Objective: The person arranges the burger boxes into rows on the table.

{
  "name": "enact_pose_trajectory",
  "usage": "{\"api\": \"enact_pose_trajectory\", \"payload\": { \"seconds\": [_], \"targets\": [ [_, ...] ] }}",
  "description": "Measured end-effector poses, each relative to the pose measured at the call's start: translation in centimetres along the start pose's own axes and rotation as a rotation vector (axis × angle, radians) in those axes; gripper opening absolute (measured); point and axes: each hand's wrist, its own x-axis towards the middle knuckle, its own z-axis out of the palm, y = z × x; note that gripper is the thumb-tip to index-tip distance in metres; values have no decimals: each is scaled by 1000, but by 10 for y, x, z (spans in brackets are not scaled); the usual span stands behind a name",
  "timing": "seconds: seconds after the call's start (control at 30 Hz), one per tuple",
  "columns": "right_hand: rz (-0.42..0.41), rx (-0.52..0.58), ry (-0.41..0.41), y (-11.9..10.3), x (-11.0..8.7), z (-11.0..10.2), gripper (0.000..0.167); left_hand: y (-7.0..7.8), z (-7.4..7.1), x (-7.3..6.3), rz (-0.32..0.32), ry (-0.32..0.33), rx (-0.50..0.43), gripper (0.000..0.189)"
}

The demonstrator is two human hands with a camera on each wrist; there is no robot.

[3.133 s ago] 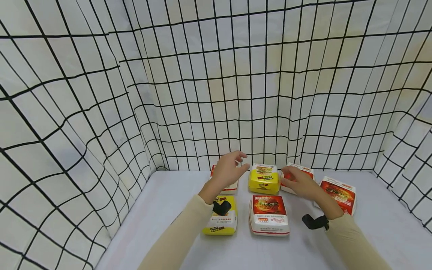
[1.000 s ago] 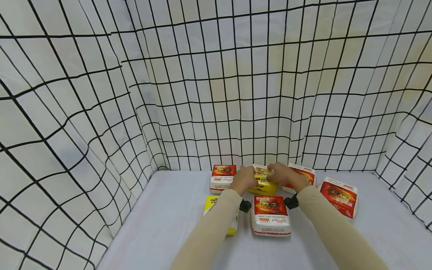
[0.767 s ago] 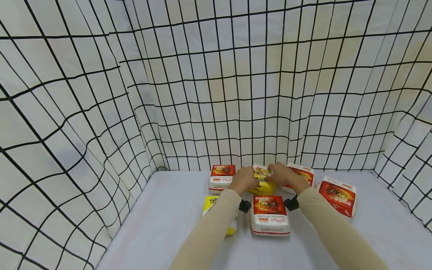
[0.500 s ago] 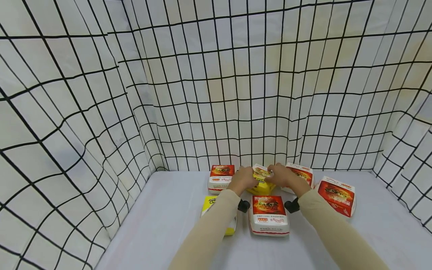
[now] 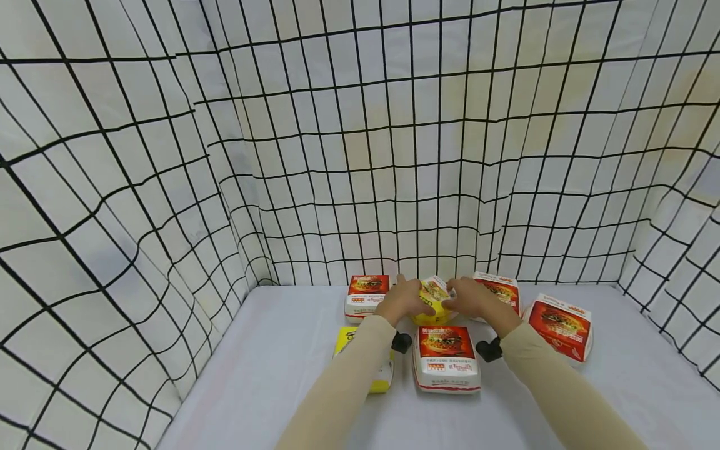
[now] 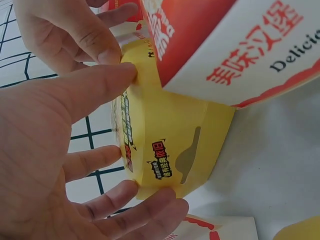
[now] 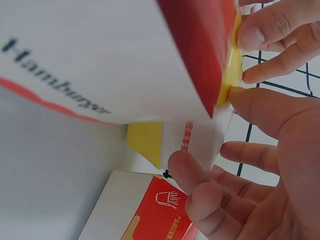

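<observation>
A yellow and white burger box with a printed lid stands in the back row, turned with one corner towards the front. My left hand holds its left side, thumb at the near top edge and fingers spread along the side in the left wrist view. On the opposite side, my right hand has its thumb on the yellow edge and its fingers against the white side panel. Directly in front stands a red and white burger box, which covers part of the yellow one in both wrist views.
More red and white burger boxes stand at the back left, and at the right, one nearer. Another yellow box at the front left is partly hidden by my left sleeve. White walls with black netting enclose the white table.
Both hands have come in from either side and taken hold of the yellow burger box, which has turned from square-on to corner-forward. Lately my left index finger has lifted.
</observation>
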Motion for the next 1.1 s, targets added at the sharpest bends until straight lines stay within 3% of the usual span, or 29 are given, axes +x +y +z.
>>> {"api": "enact_pose_trajectory", "payload": {
  "seconds": [0.57, 0.83, 1.1],
  "targets": [
    [-60, 30, 26, 7, -4, 1, 48, -6, -3, 1, -4, -16, -39, 65],
    [-110, 37, 92, 2, 0, -9, 49, -7, -8, -3, 9, 9, -12, 67],
    [-75, 55, 25, -3, 12, -8, 56, -5, -5, -9, 24, 11, 61, 63]
  ]
}}
